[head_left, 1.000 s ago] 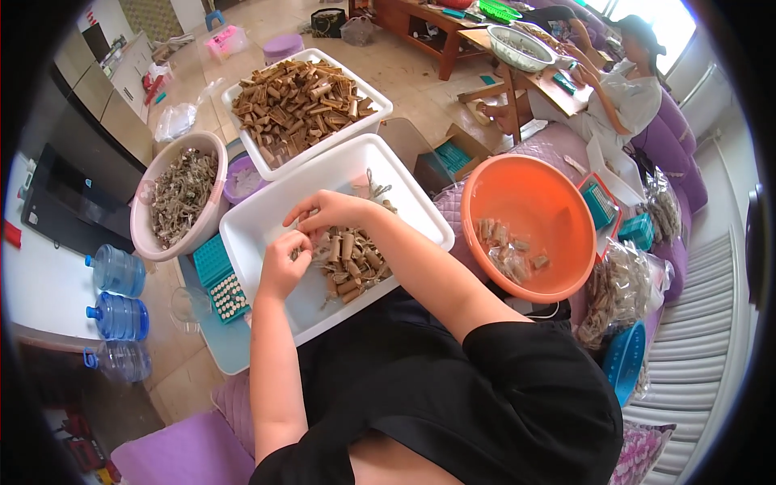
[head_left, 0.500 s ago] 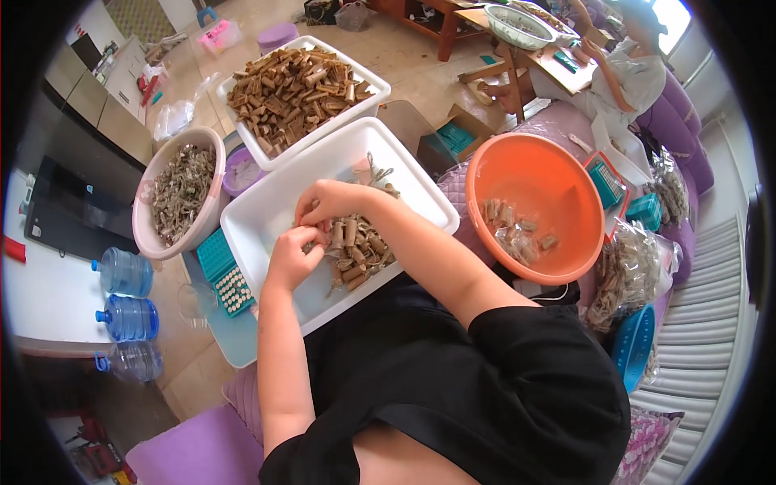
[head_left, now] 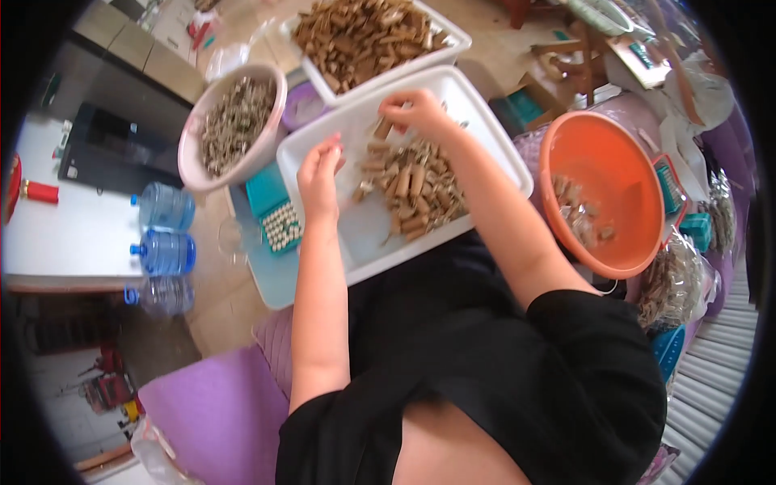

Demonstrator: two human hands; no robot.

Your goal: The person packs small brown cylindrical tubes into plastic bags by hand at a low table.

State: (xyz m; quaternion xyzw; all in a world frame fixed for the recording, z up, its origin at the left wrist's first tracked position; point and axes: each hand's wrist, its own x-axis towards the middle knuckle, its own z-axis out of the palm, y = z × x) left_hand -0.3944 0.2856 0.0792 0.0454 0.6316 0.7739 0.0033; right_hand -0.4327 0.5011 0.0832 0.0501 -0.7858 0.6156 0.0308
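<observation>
The brown paper tubes (head_left: 412, 190) are lying heaped in the white tray (head_left: 493, 137). The right hand (head_left: 416, 109) is hovering over the heap's far edge, its fingers (head_left: 388, 109) pinching one tube. The left hand (head_left: 319, 174) is resting just beside the heap's left edge, fingers loosely together, gripping nothing visible.

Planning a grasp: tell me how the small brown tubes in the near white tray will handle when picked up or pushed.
The brown tubes look short and round, so a pushed one would probably roll across the white tray. They seem light for their size: the right hand pinches one at its fingertips. Loosely heaped, neighbours may shift when one is pulled. The left hand hovers beside the heap.
</observation>
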